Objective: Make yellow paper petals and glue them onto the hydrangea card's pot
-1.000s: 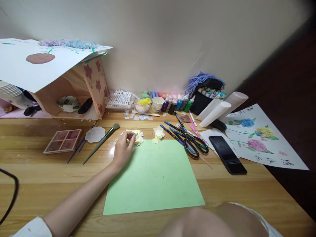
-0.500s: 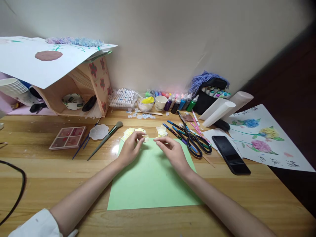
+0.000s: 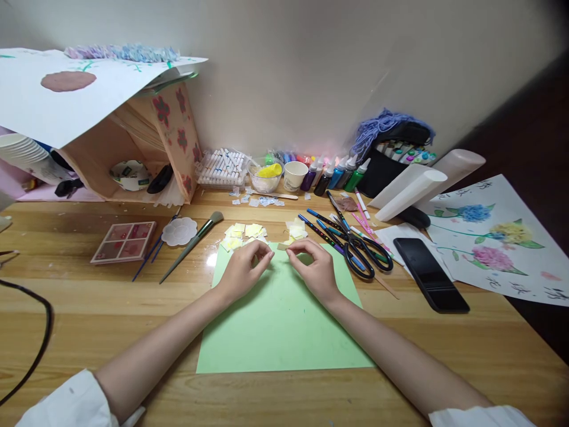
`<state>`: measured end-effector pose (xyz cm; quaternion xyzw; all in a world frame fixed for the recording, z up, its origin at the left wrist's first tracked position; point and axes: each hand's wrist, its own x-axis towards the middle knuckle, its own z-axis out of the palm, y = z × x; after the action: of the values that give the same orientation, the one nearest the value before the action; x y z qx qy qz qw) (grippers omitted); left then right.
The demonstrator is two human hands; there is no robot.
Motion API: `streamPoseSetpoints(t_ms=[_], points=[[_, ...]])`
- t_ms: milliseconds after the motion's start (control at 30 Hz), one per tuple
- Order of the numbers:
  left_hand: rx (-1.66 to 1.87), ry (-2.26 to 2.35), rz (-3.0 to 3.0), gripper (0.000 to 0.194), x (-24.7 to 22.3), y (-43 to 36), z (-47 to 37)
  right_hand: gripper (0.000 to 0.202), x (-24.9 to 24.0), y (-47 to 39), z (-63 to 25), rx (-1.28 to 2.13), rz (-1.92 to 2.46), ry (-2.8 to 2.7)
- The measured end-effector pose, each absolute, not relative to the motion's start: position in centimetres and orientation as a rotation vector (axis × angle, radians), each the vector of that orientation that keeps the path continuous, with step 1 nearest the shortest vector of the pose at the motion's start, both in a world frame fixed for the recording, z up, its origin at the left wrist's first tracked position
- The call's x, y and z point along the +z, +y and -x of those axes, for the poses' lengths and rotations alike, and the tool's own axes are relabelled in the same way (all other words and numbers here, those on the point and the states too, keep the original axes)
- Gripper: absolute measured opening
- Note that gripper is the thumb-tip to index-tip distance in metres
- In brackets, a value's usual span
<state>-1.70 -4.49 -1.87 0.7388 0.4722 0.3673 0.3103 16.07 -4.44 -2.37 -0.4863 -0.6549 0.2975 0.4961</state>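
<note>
A light green sheet of paper (image 3: 280, 332) lies flat on the wooden table. My left hand (image 3: 244, 267) is over its upper left part, with thumb and fingertips pressed together. Opposite it, my right hand (image 3: 315, 270) is closed in a pinch at a small tan piece (image 3: 281, 247) between the two hands. What my left fingertips hold, if anything, is too small to make out. Small pale yellow paper squares (image 3: 253, 230) lie in a pile behind my left hand, and more yellow squares (image 3: 296, 228) lie behind my right hand.
Black scissors (image 3: 359, 252) lie across pens to the right, near a phone (image 3: 431, 274) and a flower drawing (image 3: 498, 237). A brush (image 3: 191, 246), a white palette (image 3: 179, 231) and a makeup palette (image 3: 125, 242) lie left. Behind stand a bowl (image 3: 265, 178), paper cup (image 3: 294, 176) and paint bottles (image 3: 338, 175).
The camera view has shifted, and the objects at the right appear farther right. My hands are nearer each other, and a small tan piece now shows at my right fingertips.
</note>
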Motion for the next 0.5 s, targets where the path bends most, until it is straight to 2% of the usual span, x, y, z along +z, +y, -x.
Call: streamPoseSetpoints(t_ms=[133, 500], points=[[0.98, 1.221, -1.985, 0.011, -1.69, -4.96, 1.22, 0.008, -2.01, -4.91, -16.02, 0.609, 1.111, -1.733], [1.057, 1.242, -1.878, 0.007, -2.05, -4.7, 1.13, 0.012, -2.36, -4.91, -15.85, 0.578, 1.029, -1.828]])
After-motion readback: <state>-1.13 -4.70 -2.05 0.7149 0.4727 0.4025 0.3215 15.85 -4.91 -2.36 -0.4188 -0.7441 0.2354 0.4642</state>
